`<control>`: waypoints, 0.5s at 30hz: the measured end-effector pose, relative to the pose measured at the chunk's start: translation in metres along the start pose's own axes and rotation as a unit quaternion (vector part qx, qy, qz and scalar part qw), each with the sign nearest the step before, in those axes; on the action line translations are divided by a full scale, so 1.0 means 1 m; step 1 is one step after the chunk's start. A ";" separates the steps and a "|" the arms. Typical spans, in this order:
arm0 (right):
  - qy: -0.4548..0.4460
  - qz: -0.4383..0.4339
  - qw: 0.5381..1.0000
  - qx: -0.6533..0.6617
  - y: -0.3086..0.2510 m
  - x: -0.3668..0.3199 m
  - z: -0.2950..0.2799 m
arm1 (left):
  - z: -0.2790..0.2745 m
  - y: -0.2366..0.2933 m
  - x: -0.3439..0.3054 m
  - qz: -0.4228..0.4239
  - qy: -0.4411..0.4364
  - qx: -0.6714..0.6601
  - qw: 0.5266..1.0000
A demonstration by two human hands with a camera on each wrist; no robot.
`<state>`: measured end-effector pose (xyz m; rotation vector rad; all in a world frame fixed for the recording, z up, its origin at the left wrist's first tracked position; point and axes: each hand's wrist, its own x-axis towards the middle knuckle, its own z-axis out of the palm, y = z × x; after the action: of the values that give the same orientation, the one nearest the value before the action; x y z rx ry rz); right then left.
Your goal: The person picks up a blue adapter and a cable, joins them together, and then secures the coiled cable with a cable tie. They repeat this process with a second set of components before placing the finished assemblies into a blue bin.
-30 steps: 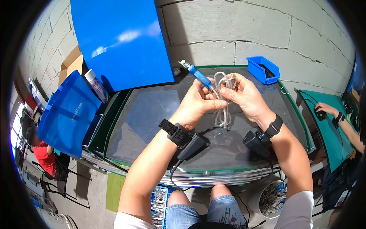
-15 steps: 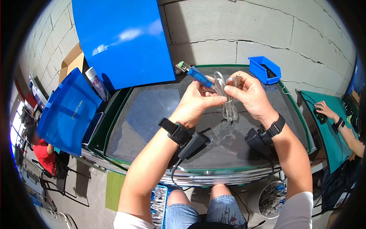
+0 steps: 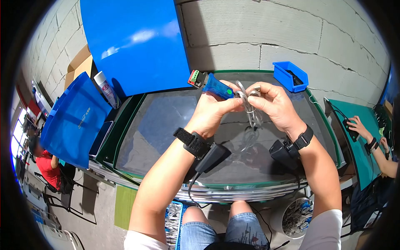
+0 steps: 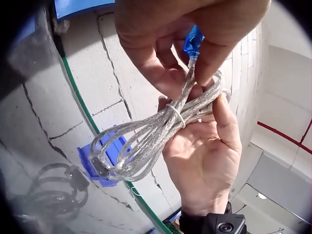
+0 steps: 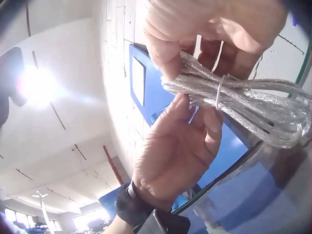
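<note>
Over the table, my left hand [image 3: 214, 111] grips a translucent blue cable adapter [image 3: 218, 88]. A connector with a green terminal block [image 3: 194, 78] sticks out of the adapter's far end, pointing up and left. From the near end runs a clear, silvery braided cable [image 4: 146, 139], folded into several loops and bound by a thin white tie [image 4: 176, 116]. My right hand [image 3: 273, 104] pinches the bundle at its upper end, thumb against the strands. The two hands are close together, and the loops hang beyond the tie in the left wrist view.
A dark table [image 3: 166, 164] with green edging lies below my hands. A blue bin [image 3: 287, 71] stands at its back right, a spray can [image 3: 106, 89] at the left. A bucket of cables [image 3: 287, 223] and a blue crate [image 3: 181, 208] flank my legs. Another person's arm [image 3: 381, 160] is at right.
The adapter has rolled in my left hand, so its broad face and green terminal block now show. The cable loops have swung and look shorter from above. Both hands stay nearly in place.
</note>
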<state>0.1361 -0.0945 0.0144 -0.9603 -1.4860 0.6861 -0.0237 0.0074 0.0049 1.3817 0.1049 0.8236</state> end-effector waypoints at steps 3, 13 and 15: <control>0.021 0.010 1.000 0.012 0.000 0.000 -0.001 | 0.001 0.000 0.001 0.009 -0.005 0.002 1.000; -0.007 0.010 1.000 0.014 0.006 0.001 0.000 | 0.002 0.000 0.000 -0.013 0.045 0.043 0.998; 0.012 0.020 1.000 0.007 0.006 0.002 0.002 | 0.001 0.001 0.000 -0.025 0.060 0.072 0.995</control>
<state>0.1357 -0.0900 0.0101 -0.9865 -1.4437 0.7096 -0.0238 0.0062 0.0059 1.4577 0.2956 0.8715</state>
